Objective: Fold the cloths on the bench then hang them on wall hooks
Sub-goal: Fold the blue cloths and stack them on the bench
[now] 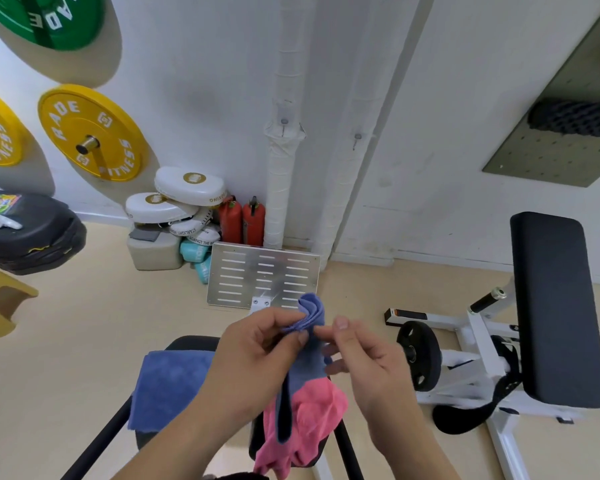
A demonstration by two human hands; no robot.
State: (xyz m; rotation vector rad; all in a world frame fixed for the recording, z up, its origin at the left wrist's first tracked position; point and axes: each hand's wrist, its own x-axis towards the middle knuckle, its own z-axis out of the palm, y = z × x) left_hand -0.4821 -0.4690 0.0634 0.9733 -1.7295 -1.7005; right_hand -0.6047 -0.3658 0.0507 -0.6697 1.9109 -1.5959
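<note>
My left hand pinches the bunched top corner of a blue cloth, which hangs folded down in front of me. My right hand is beside it, fingers touching the cloth's right edge. A second blue cloth lies spread over the black bench at lower left. A crumpled pink cloth lies on the bench under the hanging blue one. Two small wall hooks are on the white wall above.
Yellow and green weight plates hang on the left wall. White boxing pads and two red extinguishers stand in the corner. A slotted metal plate leans near the wall. A padded bench machine stands at right.
</note>
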